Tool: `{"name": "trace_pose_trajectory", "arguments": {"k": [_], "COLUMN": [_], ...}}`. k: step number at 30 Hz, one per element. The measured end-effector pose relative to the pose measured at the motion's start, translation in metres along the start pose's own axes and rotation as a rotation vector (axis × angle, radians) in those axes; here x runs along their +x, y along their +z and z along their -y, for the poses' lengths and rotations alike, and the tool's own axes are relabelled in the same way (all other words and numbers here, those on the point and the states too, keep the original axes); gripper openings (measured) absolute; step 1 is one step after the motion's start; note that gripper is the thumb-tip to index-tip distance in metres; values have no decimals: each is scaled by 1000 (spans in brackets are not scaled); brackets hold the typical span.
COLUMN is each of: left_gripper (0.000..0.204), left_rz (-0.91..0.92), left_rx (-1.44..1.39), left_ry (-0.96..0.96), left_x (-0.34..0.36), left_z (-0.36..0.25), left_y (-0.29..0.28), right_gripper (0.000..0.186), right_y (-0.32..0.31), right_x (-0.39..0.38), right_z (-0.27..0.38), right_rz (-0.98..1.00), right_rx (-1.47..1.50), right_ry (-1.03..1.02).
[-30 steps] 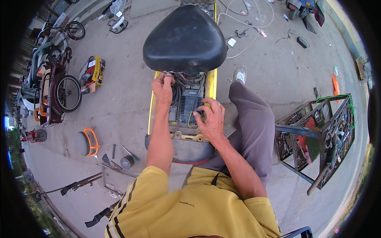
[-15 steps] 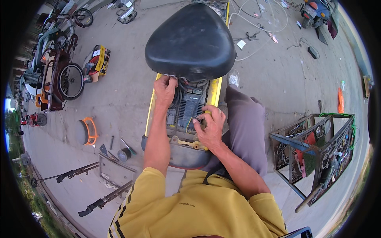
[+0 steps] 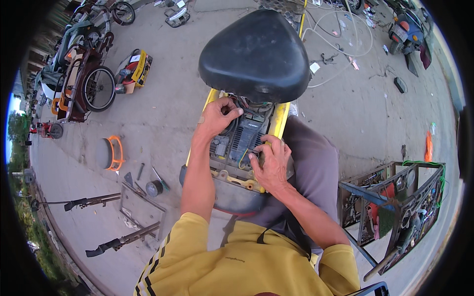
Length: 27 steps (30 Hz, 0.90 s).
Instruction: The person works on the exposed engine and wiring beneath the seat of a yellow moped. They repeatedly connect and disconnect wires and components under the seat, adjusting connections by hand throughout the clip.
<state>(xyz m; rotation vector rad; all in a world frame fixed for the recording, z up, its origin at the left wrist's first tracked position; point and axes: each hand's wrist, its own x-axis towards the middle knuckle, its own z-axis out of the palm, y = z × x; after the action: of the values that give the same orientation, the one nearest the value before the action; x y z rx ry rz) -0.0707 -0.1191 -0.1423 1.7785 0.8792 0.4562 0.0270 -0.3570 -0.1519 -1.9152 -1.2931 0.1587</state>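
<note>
Finned box (image 3: 245,137) lies between left grip (image 3: 217,118) and right grip (image 3: 273,164); whether they grasp anything, I cannot tell.

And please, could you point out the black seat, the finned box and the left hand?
Black seat (image 3: 255,58), head view: middle of its top.
Finned box (image 3: 247,135), head view: its upper face.
Left hand (image 3: 215,119), head view: back of the hand.
</note>
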Motion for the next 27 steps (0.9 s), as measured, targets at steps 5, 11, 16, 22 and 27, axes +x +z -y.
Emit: {"name": "trace_pose_trajectory", "arguments": {"k": [5,11,16,22,27], "left_gripper": [31,33,30,29,26], "left_rz": [92,99,85,86,139], "left_rx": [228,332,377,438,477], "left_ry": [120,160,129,178,185], "left_x": [-15,-23,-22,-21,-17], "left_z": [-6,-11,-6,-9,-10], "left_y": [-7,-2,1,2,-1], "right_gripper": [27,26,26,25,24], "right_y": [-10,-1,-1,-1,-2], "right_x": [11,8,8,9,9], "right_z": [-12,-17,-16,-18,-19], "right_rz": [107,18,11,-11,-15], "right_rx": [-23,40,66,90,108], "right_ry": [-84,-91,-73,-75,-67]}}
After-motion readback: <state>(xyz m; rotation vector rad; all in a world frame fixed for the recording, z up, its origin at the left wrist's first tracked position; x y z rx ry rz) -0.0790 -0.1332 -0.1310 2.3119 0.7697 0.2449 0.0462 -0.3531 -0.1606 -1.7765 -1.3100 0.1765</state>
